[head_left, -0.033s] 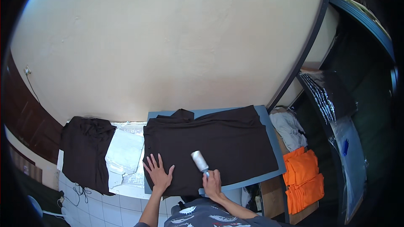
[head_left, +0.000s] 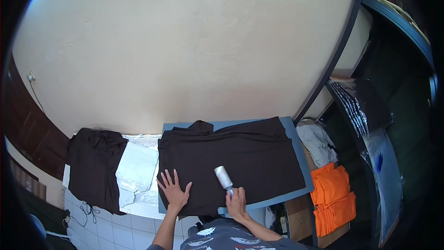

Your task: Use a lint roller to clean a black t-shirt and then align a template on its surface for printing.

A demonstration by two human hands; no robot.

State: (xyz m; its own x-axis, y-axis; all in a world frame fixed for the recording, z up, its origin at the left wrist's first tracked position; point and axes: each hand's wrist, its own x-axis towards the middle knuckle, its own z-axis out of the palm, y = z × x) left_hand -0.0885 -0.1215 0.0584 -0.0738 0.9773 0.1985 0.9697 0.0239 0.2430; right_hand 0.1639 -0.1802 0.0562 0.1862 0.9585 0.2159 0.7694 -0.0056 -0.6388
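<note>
A dark brown garment [head_left: 249,157] lies spread over a blue-grey board [head_left: 303,171], its far edge loosely rumpled. My left hand [head_left: 175,195] rests flat on the garment's near left part, fingers spread. In my right hand [head_left: 236,202] is the handle of a lint roller [head_left: 223,177]. Its white cylinder points away from me and slightly left, over the middle of the garment. Whether the roller presses on the cloth I cannot tell.
Left of the board are white sheets [head_left: 136,166] and another dark garment [head_left: 95,169] hanging over the edge. To the right lie folded orange cloths [head_left: 334,194] and a light grey garment [head_left: 317,141]. A dark metal rack post [head_left: 340,55] slants up beside a plain wall.
My right hand and the lint roller have shifted slightly to the right over the garment. My left hand stays in the same place.
</note>
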